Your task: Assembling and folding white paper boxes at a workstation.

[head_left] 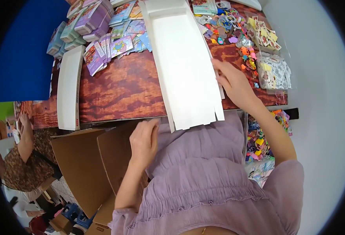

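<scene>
A long white cardboard box [186, 66] lies on the table in front of me, its notched near end reaching past the table edge over my lap. My right hand [235, 84] is at its right side wall, with the fingers against the edge and partly hidden there. Below the table edge, left of the box's near end, my left hand [144, 137] is held with its fingers together. Nothing shows in it, and a small gap separates it from the box.
A narrow white box [68, 90] lies at the left. Behind stand stacks of card packs [92, 19] and loose cards [98, 55]. Colourful charms [233, 39] and clear bags [274, 72] fill the right. An open brown carton [86, 164] stands below; another person's hand [25, 123] is far left.
</scene>
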{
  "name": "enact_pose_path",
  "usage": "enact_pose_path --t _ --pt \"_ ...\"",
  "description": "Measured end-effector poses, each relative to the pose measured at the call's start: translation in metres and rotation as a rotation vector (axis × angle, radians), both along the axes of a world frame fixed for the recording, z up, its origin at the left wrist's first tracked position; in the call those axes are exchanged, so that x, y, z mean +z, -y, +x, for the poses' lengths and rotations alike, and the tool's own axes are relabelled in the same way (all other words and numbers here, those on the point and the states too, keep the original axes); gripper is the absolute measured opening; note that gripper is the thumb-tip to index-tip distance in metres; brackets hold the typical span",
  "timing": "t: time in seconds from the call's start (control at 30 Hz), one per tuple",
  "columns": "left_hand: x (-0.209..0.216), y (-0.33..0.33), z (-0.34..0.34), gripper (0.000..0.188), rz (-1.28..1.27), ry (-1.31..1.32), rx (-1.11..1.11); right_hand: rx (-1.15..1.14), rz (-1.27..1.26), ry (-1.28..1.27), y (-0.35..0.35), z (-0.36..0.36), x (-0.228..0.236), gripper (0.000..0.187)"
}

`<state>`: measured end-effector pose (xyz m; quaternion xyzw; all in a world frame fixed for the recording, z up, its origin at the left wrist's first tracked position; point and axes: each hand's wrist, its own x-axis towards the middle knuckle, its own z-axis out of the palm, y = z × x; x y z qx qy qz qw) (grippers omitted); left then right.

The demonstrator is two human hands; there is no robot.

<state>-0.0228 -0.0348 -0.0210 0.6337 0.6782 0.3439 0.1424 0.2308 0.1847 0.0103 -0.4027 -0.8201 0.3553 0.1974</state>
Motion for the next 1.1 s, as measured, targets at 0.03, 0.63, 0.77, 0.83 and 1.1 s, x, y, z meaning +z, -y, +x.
enact_pose_path --t 0.03,0.63,0.77,0.83,1.1 --pt "0.007 -0.011 -0.002 0.019 0.002 0.001 0.008 0.088 0.161 0.091 0.004 0.007 0.002 0.039" --pt "0.023 -0.066 -0.016 0.022 0.012 -0.248 -0.575 0.469 0.622 0.194 0.026 0.031 -0.005 0.023" --pt "0.024 -0.067 -0.012 0.023 0.02 -0.326 -0.672 0.489 0.571 0.21 0.033 0.025 -0.016 0.029" --pt "0.025 -0.068 -0.013 0.022 0.026 -0.317 -0.699 0.478 0.568 0.174 0.037 0.022 -0.019 0.032" --pt "0.013 -0.069 -0.031 0.02 -0.072 -0.087 -0.705 0.462 0.561 0.269 0.039 0.02 -0.016 0.036"
